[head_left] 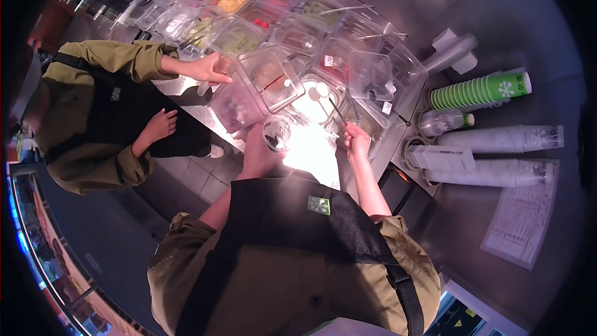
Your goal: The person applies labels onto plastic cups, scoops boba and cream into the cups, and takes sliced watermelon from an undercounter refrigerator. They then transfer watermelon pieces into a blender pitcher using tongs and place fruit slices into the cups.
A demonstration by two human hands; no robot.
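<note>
My left hand [256, 154] is wrapped round a clear plastic cup [277, 134] with some dark contents near its bottom. In my right hand [357, 141] is the thin handle of a long spoon [336, 112]. The spoon's head lies over a brightly lit container [309, 105] of pale contents, just beyond the cup; glare hides its detail. Left of that, a tilted clear plastic bin [236, 109] with purplish contents stands close to my left hand.
Several clear bins of cut fruit [230, 2] fill the counter ahead. At left a co-worker's hand [214, 70] reaches over the bins, near a small clear cup. Stacked green cups [479, 91] and clear cups [497, 173] lie along the right wall.
</note>
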